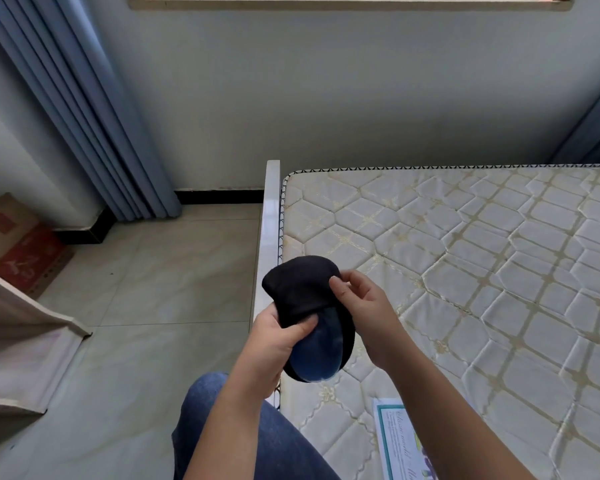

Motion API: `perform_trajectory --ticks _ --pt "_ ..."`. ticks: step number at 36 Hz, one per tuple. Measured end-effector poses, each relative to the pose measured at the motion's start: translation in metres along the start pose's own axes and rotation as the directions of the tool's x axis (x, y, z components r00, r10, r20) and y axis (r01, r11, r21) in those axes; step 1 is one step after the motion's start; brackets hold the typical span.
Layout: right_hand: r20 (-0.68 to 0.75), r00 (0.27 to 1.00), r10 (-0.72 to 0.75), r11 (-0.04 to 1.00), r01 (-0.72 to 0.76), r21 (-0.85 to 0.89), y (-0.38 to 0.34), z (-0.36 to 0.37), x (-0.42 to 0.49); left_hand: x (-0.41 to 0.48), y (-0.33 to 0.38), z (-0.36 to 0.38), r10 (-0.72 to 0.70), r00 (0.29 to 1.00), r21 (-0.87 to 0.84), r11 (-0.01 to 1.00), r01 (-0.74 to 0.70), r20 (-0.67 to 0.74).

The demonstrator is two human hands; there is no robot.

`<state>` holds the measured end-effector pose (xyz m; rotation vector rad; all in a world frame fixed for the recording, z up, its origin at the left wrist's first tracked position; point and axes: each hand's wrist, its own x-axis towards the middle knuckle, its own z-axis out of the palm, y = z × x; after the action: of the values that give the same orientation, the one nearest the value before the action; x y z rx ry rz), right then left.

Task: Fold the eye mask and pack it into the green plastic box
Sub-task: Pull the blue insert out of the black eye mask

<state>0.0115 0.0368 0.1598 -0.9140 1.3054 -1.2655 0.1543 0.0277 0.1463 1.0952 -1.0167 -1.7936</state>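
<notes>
Above the edge of a bare quilted mattress (465,254) in a room with a tiled floor (153,289) and blue curtains (94,116), 2 hands hold the bent black eye mask (302,289) in the air, the left hand (278,336) gripping its lower part and the right hand (364,313) pinching its upper edge, while a teal-bordered sheet (399,441) on the mattress carries script too blurred to read.

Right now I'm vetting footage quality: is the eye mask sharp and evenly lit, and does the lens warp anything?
Head view: soft, even light, no harsh glare or shadows; the eye mask is reasonably sharp, though its black fabric shows little detail and its blue lining has a mild sheen; wide-angle distortion slants the blue curtain at the left edge.
</notes>
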Motion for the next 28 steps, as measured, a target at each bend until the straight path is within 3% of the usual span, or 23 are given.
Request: perform_trajectory --ticks 6,16,24,28 --pt "0.263 0.957 0.124 0.991 -0.103 -0.09 -0.002 -0.007 -0.003 0.004 -0.002 -0.001 0.027 0.992 0.01 1.0 -0.026 -0.126" --pt "0.171 0.984 0.059 0.997 -0.049 -0.065 0.003 -0.001 -0.004 0.006 -0.002 0.001 0.058 0.969 0.035 0.998 -0.051 -0.24" --pt "0.095 0.995 0.017 0.995 -0.007 -0.099 0.001 0.0 0.0 0.003 0.002 -0.007 0.011 0.999 -0.104 0.994 -0.015 -0.041" --pt "0.094 0.994 0.054 0.998 -0.053 -0.015 0.0 -0.001 0.001 0.002 0.005 -0.012 0.007 0.999 -0.109 0.994 -0.002 0.048"
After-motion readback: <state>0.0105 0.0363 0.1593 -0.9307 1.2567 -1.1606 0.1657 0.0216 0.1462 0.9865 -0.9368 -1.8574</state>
